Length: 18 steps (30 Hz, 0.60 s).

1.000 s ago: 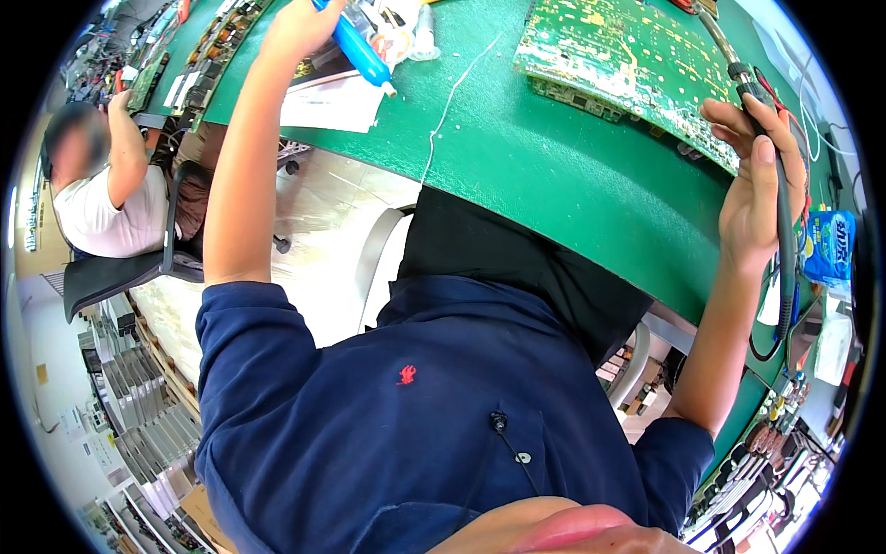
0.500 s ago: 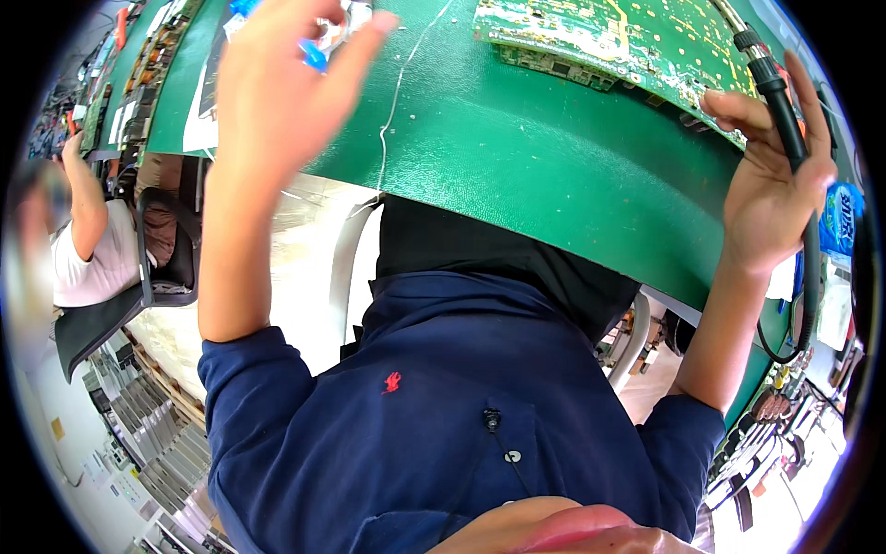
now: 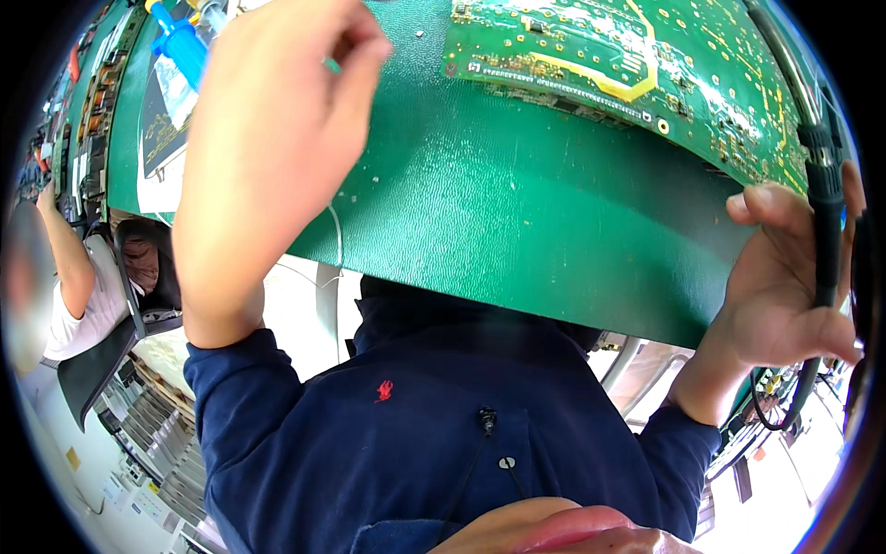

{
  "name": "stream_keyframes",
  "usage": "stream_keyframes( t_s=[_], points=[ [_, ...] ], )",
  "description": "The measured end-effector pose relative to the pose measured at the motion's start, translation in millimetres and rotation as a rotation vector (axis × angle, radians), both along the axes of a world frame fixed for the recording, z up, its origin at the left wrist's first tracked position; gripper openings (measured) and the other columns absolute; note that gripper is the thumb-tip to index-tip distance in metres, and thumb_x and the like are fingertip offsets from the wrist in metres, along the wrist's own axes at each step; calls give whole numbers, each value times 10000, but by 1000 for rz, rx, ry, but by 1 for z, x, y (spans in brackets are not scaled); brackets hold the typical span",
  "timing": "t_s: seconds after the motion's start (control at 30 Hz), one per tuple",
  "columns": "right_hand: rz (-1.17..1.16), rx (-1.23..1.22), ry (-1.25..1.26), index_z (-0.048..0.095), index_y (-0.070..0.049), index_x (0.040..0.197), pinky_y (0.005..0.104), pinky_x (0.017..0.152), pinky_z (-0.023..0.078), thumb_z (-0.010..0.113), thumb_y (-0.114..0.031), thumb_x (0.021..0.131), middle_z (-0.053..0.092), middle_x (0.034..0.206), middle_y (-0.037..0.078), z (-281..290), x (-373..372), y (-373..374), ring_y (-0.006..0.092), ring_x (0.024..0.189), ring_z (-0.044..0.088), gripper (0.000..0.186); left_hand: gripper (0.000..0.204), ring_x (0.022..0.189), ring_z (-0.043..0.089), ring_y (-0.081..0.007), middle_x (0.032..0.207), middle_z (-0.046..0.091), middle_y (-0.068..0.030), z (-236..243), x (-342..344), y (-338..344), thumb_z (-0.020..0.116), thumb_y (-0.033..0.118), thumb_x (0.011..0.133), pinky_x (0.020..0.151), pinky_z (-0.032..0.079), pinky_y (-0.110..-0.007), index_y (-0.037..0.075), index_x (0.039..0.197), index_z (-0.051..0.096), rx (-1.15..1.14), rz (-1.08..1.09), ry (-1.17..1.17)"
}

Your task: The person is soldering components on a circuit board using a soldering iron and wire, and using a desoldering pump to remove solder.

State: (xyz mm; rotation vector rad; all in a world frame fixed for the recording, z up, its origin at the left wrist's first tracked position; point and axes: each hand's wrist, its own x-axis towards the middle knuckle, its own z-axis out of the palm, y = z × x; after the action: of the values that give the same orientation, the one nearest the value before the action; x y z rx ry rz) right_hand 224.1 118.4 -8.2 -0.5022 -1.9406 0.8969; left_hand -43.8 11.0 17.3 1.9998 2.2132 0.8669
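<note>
Held a slim, black, metal-shafted soldering iron [image 3: 826, 189] in the right hand [image 3: 780, 286], frame right, near a glossy green circuit board [image 3: 591, 55]; half-curled the left hand [image 3: 277, 138], upper left, with contents impossible to tell.

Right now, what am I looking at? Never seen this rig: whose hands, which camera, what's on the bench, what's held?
No machine here: it is a person working bare-handed. The view comes from the left of two fisheye cameras on that person's head, looking down, so straight edges bend near the rim; the navy shirt is the wearer's. On the green work surface, a large green circuit board lies at upper right; at upper left are a white sheet, a dark flat item and a blue tube-shaped item. The right hand holds a black-handled tool with a metal shaft and a cable. Whether the left hand holds anything can't be told, since its back faces the camera.
</note>
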Motion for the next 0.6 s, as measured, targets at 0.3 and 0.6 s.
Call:
stream_keyframes(
  t_s=[0.3, 0.6],
  points=[
    [-242, -182, 33, 453, 79, 1240, 261, 547, 356, 195, -771, 790, 535, 696, 91, -8, -2, -20, 147, 596, 460, 995, 209, 664, 499, -106, 871, 558, -96, -9, -15, 9, 491, -116, 797, 597, 386, -198, -50, 967, 592, 149, -357, -157],
    [-146, -80, -84, 437, 66, 1257, 264, 529, 355, 536, -496, 859, 515, 725, 76, -10, -4, -19, 126, 592, 461, 696, 281, 616, 465, -100, 859, 495, -113, -25, -12, 21, 576, -145, 706, 528, 348, -187, -33, 952, 654, 135, -566, -116]
  ],
)
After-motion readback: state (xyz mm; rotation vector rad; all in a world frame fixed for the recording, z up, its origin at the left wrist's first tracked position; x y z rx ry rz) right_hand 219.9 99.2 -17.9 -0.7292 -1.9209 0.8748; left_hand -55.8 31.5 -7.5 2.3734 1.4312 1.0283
